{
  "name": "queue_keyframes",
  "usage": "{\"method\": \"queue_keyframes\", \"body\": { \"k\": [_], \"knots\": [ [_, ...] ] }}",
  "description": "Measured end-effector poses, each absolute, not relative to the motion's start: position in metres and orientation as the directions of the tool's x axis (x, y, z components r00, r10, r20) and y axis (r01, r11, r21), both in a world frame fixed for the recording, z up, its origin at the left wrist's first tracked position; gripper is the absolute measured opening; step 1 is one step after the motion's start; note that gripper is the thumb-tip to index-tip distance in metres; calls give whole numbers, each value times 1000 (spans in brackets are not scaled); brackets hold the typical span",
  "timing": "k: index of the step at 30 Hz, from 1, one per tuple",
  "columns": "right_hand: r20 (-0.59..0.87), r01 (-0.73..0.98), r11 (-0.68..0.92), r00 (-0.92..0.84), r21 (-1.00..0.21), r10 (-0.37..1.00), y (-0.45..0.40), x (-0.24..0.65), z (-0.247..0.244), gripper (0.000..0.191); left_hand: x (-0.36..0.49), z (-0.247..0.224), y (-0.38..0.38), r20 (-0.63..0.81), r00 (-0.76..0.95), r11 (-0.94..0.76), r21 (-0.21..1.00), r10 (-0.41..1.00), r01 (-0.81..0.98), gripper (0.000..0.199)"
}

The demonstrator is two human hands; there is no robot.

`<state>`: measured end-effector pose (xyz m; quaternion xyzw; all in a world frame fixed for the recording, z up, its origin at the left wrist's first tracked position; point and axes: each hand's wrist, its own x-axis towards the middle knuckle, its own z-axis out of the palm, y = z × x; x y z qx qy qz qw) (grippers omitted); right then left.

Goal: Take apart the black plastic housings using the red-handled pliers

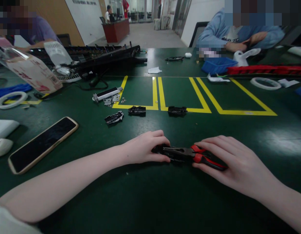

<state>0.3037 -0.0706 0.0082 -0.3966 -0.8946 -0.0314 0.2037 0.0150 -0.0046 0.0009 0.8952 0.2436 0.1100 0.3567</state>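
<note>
right hand (235,164) grips pliers (198,158); carton print (25,74) illegible

Wears a plain, pale sleeve (11,219) on the left; bares both forearms (74,182), left hand (150,148) and right hand (234,164); shows one small spot (128,155) near the wrist (122,154).

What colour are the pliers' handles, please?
The handles are red and black, best seen in the head view.
</note>
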Motion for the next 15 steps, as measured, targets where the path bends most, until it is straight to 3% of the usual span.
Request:
{"method": "queue_keyframes", "body": {
  "k": [15],
  "knots": [
    [412, 736, 675, -599, -55, 687, -71, 308, 7, 36, 20, -3, -6, 88, 839, -658, 666, 537, 351, 36]
  ]
}}
